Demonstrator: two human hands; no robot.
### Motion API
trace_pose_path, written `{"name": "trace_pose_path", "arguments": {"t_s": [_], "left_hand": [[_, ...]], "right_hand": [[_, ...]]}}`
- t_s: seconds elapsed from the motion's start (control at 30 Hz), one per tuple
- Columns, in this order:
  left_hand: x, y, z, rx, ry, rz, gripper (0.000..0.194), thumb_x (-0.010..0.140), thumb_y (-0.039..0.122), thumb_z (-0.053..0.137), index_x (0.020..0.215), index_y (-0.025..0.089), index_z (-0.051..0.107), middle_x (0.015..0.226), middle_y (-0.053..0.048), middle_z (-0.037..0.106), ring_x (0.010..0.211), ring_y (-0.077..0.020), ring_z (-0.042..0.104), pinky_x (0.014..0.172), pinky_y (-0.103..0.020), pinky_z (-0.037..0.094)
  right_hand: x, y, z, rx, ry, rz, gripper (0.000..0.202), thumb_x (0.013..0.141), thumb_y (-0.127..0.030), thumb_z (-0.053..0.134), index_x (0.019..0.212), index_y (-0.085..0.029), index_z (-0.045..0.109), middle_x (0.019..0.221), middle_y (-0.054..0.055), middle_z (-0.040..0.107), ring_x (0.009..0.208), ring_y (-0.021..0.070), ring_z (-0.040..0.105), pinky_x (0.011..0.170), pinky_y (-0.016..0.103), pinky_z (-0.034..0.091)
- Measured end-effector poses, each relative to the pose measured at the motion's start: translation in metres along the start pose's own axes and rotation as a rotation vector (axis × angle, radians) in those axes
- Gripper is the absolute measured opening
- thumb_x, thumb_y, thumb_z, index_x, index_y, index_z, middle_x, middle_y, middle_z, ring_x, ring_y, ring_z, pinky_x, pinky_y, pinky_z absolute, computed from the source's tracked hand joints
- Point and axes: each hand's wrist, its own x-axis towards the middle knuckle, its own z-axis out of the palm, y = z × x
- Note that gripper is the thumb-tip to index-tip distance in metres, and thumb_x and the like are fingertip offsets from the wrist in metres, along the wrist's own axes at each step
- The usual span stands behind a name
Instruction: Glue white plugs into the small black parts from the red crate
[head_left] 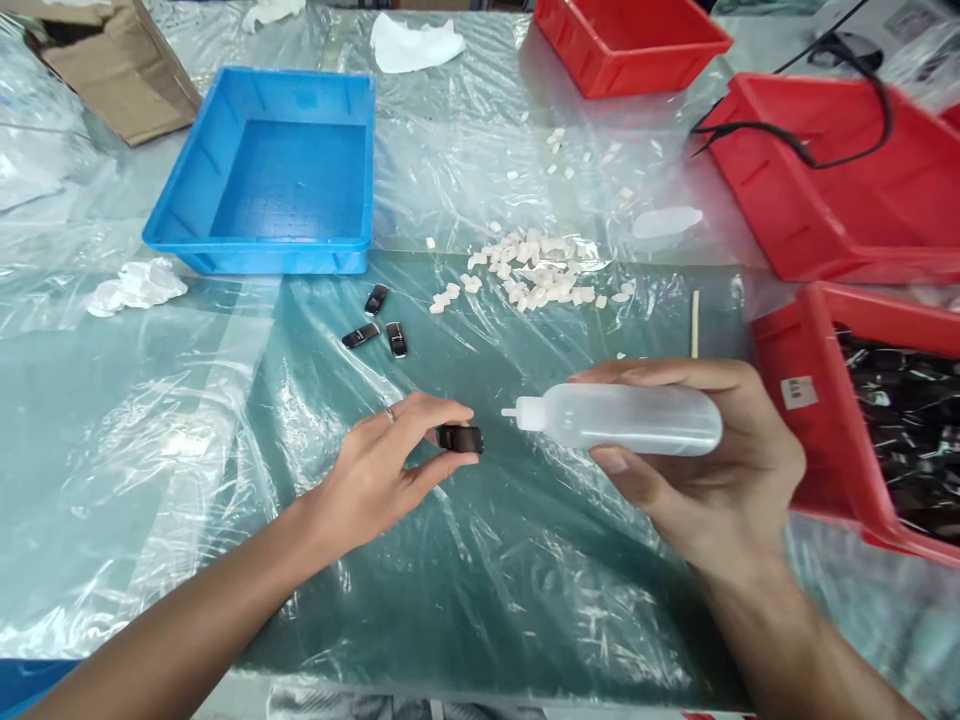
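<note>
The small black part (460, 438) sits near the middle of the scene, just above the plastic-covered table (187, 470), pinched at its ends between the thumb and fingertips of the left hand (386, 470). It is held out sideways with one end facing right, which seems meant to present that end to the nozzle. Just right of it, the right hand (705, 470) is wrapped around a translucent squeeze bottle (630, 420), fingers over the top and thumb beneath, the bottle lying level with its white tip aimed left at the part and a small gap between them. That grip leaves the thumb placed to squeeze.

Farther and left, three similar dark parts (376, 325) lie together on the table, apart from the one in hand. Farther and right of them is a loose heap of small white pieces (536, 270), with a thin wooden stick (694, 323) at its right. A blue tray (277, 170) stands far left. At the right edge, a red bin (795, 440) holds many dark parts within easy reach of the right hand; more red bins (795, 200) stand beyond.
</note>
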Motion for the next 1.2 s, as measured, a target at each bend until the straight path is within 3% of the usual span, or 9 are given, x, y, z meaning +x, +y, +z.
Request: {"name": "trace_pose_path", "arguments": {"t_s": [0.07, 0.13, 0.2, 0.33, 0.47, 0.6, 0.8, 1.07, 1.2], "left_hand": [[0.000, 0.000, 0.000, 0.004, 0.063, 0.038, 0.027, 0.097, 0.021, 0.075, 0.121, 0.015, 0.065, 0.094, -0.002, 0.073, 0.081, -0.0123, 0.072, 0.067, -0.021, 0.062], [0.001, -0.001, -0.001, 0.026, 0.073, 0.057, 0.015, 0.099, 0.020, 0.072, 0.112, 0.017, 0.067, 0.095, -0.003, 0.069, 0.080, -0.0122, 0.069, 0.066, -0.022, 0.060], [0.000, -0.001, -0.002, 0.030, 0.015, 0.035, 0.003, 0.105, 0.019, 0.062, 0.108, 0.018, 0.063, 0.094, -0.002, 0.066, 0.076, -0.0116, 0.065, 0.062, -0.022, 0.055], [-0.001, 0.002, -0.003, 0.017, -0.132, -0.093, 0.009, 0.112, 0.026, 0.044, 0.112, 0.020, 0.051, 0.085, 0.003, 0.057, 0.054, -0.0079, 0.048, 0.049, -0.022, 0.041], [-0.001, 0.004, -0.004, 0.036, -0.207, -0.108, 0.018, 0.113, 0.033, 0.036, 0.121, 0.021, 0.047, 0.092, 0.000, 0.056, 0.055, -0.0093, 0.044, 0.051, -0.025, 0.042], [0.000, 0.003, -0.004, 0.060, -0.154, -0.031, 0.015, 0.112, 0.023, 0.037, 0.122, 0.023, 0.049, 0.093, -0.002, 0.063, 0.064, -0.0131, 0.053, 0.055, -0.026, 0.045], [0.002, 0.004, -0.005, 0.050, -0.131, 0.006, 0.015, 0.111, 0.021, 0.045, 0.122, 0.024, 0.054, 0.099, -0.005, 0.072, 0.082, -0.0170, 0.069, 0.061, -0.026, 0.053], [0.000, 0.001, -0.004, 0.059, -0.108, 0.039, 0.017, 0.111, 0.020, 0.046, 0.122, 0.021, 0.059, 0.101, -0.008, 0.074, 0.084, -0.0161, 0.072, 0.062, -0.024, 0.056], [0.000, 0.001, -0.003, 0.060, -0.105, 0.046, 0.017, 0.110, 0.019, 0.048, 0.122, 0.020, 0.059, 0.101, -0.008, 0.074, 0.082, -0.0160, 0.072, 0.060, -0.024, 0.055]], "right_hand": [[-0.003, 0.001, 0.001, -0.024, -0.013, -0.030, 0.052, 0.072, -0.015, 0.085, 0.115, -0.042, 0.074, 0.105, -0.001, 0.081, 0.097, 0.0298, 0.077, 0.072, 0.046, 0.066], [-0.008, 0.001, 0.002, -0.046, -0.037, -0.062, 0.054, 0.072, -0.016, 0.084, 0.118, -0.042, 0.072, 0.107, 0.000, 0.081, 0.098, 0.0318, 0.077, 0.070, 0.047, 0.065], [-0.012, 0.001, 0.004, -0.063, -0.059, -0.090, 0.057, 0.072, -0.016, 0.084, 0.121, -0.042, 0.071, 0.108, 0.001, 0.081, 0.098, 0.0335, 0.077, 0.069, 0.049, 0.066], [-0.016, 0.003, 0.008, -0.071, -0.091, -0.154, 0.062, 0.071, -0.014, 0.085, 0.126, -0.039, 0.068, 0.109, 0.003, 0.081, 0.098, 0.0331, 0.077, 0.067, 0.048, 0.067], [-0.016, 0.004, 0.010, -0.085, -0.063, -0.167, 0.061, 0.072, -0.012, 0.085, 0.126, -0.036, 0.068, 0.109, 0.005, 0.081, 0.099, 0.0322, 0.077, 0.068, 0.047, 0.067], [-0.014, 0.002, 0.009, -0.089, -0.063, -0.166, 0.060, 0.071, -0.015, 0.086, 0.124, -0.036, 0.068, 0.108, 0.005, 0.081, 0.097, 0.0337, 0.077, 0.066, 0.047, 0.066], [-0.013, 0.001, 0.008, -0.100, -0.145, -0.198, 0.065, 0.072, -0.009, 0.083, 0.129, -0.036, 0.065, 0.109, 0.007, 0.080, 0.095, 0.0308, 0.076, 0.065, 0.043, 0.066], [-0.014, 0.004, 0.002, -0.139, -0.224, -0.234, 0.076, 0.071, -0.011, 0.083, 0.138, -0.039, 0.062, 0.115, 0.005, 0.080, 0.095, 0.0321, 0.077, 0.062, 0.044, 0.066], [-0.012, 0.005, 0.000, -0.169, -0.238, -0.251, 0.083, 0.072, -0.012, 0.082, 0.143, -0.047, 0.060, 0.116, 0.002, 0.081, 0.094, 0.0334, 0.079, 0.059, 0.046, 0.067]]}}
